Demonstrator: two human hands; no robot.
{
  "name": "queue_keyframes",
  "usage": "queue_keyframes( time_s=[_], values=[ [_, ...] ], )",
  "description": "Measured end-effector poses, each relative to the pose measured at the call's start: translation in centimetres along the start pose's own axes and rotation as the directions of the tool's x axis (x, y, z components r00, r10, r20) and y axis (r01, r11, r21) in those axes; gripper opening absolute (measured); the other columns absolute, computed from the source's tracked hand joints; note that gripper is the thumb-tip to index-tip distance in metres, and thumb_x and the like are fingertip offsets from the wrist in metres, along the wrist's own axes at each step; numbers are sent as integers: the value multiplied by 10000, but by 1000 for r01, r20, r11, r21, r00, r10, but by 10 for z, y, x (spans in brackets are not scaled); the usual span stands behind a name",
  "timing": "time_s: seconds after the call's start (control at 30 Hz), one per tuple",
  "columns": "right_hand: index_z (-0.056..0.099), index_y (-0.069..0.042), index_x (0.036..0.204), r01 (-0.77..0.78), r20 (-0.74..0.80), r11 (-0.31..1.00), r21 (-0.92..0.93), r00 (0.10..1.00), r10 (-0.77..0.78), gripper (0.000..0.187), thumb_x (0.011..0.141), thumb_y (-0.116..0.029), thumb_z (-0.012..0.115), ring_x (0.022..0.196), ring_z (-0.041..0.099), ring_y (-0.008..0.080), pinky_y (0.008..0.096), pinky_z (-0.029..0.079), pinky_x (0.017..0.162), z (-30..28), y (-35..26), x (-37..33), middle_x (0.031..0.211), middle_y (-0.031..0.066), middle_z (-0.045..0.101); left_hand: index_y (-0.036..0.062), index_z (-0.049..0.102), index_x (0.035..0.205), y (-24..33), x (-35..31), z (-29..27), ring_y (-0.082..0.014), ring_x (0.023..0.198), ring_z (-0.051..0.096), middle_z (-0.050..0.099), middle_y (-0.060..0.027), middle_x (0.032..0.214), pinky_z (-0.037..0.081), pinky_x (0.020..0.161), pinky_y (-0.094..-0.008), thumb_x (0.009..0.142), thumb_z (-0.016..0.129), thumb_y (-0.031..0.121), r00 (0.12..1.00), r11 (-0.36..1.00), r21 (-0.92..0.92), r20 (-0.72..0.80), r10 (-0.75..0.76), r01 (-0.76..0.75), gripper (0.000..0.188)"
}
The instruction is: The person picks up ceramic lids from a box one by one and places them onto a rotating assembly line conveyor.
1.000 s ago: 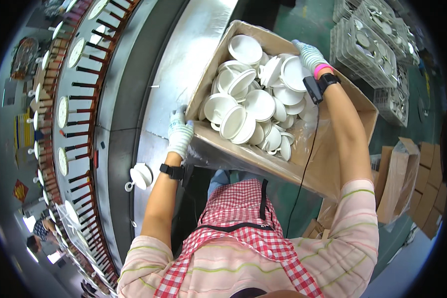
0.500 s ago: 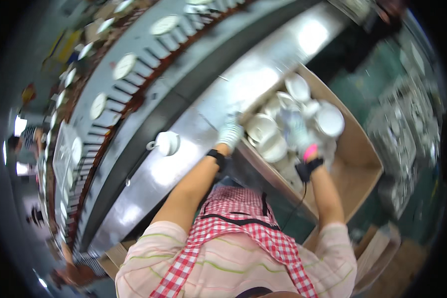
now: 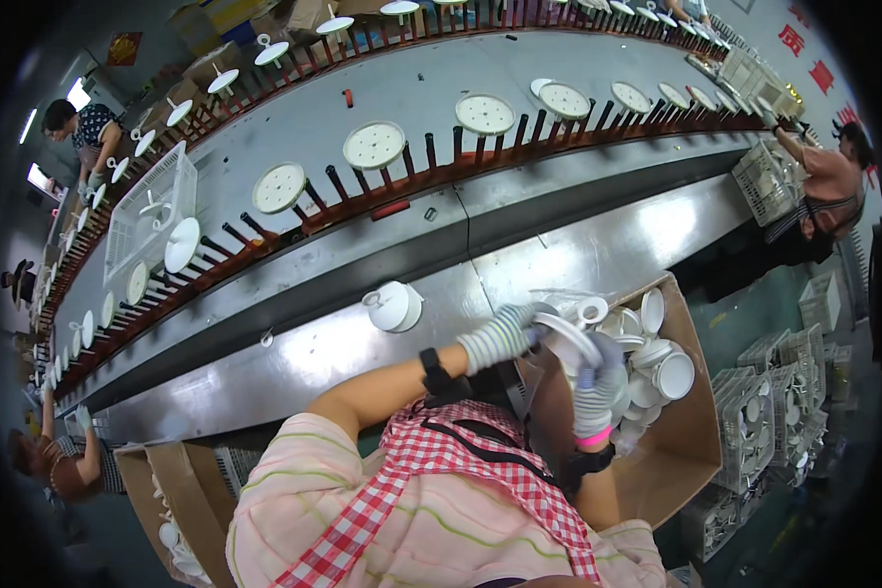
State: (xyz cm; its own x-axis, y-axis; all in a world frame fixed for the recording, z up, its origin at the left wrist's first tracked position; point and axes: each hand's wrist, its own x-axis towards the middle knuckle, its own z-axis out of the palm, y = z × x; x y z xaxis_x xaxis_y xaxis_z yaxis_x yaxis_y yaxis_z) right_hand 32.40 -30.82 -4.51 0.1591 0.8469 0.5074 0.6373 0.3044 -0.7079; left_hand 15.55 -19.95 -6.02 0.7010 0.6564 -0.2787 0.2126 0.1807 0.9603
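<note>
Both my hands wear striped, light-coloured work gloves. Between them, over the near-left side of the cardboard box (image 3: 691, 441), is a white disc-shaped part (image 3: 569, 339), tilted on edge. My right hand (image 3: 598, 385) has its fingers closed on the disc's right side. At its left edge my left hand (image 3: 503, 338) touches the disc with bent fingertips, partly blurred. Inside the box lies a heap of white round parts (image 3: 673, 375), some with rings. Another white round part with a ring (image 3: 395, 307) stands on the metal ledge (image 3: 333, 358), left of my hands.
Beyond the ledge runs a curved line of dark upright rods (image 3: 430, 150) bearing white discs (image 3: 373, 145). A white crate (image 3: 152, 216) sits on the grey table at left. Stacked crates (image 3: 774, 412) stand right of the box. Co-workers are at far left (image 3: 93, 137) and right (image 3: 828, 191).
The view has swung round. My right hand has come up from the heap with a white disc-shaped part. My left hand has moved from the box's edge to the disc.
</note>
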Motion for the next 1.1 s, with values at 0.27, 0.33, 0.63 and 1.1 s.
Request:
queue_keyframes(
  time_s=[0.27, 0.33, 0.63, 1.1],
  values=[
    [448, -40, 1233, -540, 609, 778, 321, 747, 267, 345, 921, -185, 463, 939, 541, 207, 329, 427, 836, 120, -15, 90, 1071, 109, 556, 68, 518, 1190, 6, -46, -129, -352, 1018, 540, 559, -177, 1144, 454, 869, -385, 642, 482, -73, 814, 555, 767, -76, 576, -321, 567],
    [494, -64, 1184, -440, 538, 836, 327, 815, 218, 313, 909, -211, 473, 916, 545, 214, 319, 430, 819, 146, -42, 133, 1042, 108, 555, 67, 501, 1214, -12, -23, -164, -352, 1021, 544, 557, -172, 1149, 457, 875, -375, 638, 489, -77, 596, 463, 782, -150, 789, -417, 593],
    [542, -178, 1168, 168, 226, 900, -402, 971, -80, 412, 802, -366, 527, 1085, 484, 302, 452, 393, 918, 310, -38, 279, 1203, 47, 518, 21, 519, 1178, 30, -13, -302, -333, 1067, 526, 555, -211, 1137, 414, 911, -395, 884, 428, 275, 364, 837, 526, -758, 542, -152, 400],
    [586, -50, 1066, 6, 509, 999, -32, 861, 11, 351, 835, -284, 462, 1005, 545, 392, 445, 424, 889, 359, -100, 273, 1083, 223, 575, 98, 601, 1126, 46, -5, -367, -355, 1058, 562, 583, -188, 1142, 463, 905, -413, 724, 581, 371, 685, 379, 620, -727, -54, 687, 486]
  ],
)
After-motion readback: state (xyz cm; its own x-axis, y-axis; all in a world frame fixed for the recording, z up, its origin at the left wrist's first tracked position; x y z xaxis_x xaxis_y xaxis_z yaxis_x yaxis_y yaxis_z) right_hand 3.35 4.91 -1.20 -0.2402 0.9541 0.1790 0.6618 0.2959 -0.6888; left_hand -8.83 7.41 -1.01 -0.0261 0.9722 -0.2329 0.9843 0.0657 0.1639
